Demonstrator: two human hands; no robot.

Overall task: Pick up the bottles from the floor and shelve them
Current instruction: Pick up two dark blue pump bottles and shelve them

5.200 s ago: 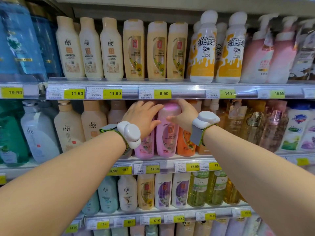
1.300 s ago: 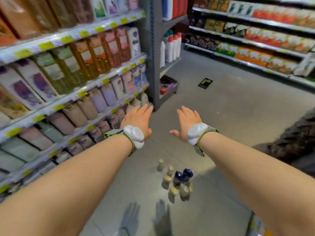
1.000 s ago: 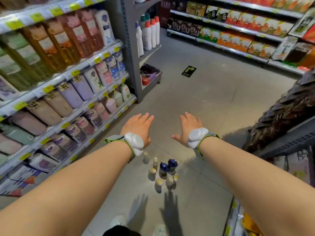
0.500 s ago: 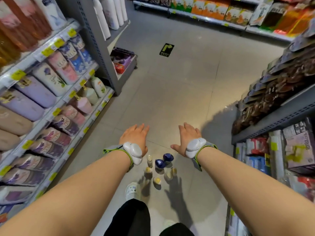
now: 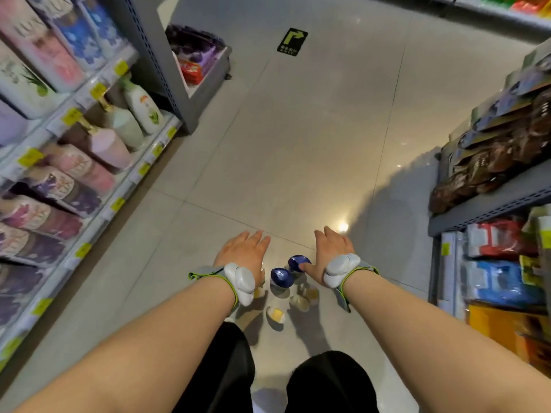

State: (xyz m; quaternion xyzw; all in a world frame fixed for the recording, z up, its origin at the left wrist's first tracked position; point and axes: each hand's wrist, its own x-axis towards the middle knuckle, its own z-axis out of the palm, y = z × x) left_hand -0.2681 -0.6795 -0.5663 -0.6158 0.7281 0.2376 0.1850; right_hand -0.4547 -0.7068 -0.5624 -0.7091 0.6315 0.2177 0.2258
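The view has swung away from the shelf and down to the floor. Both hands, which earlier steadied a pink bottle, now reach flat-fingered over the bottles: left hand beside them, right hand above them, nearer than a moment ago.

Both arms out, palms down

Left hand reached forward, fingers straight and together; right hand matched it, fingers relaxed, thumb out; each wrist wore a strapped white device.
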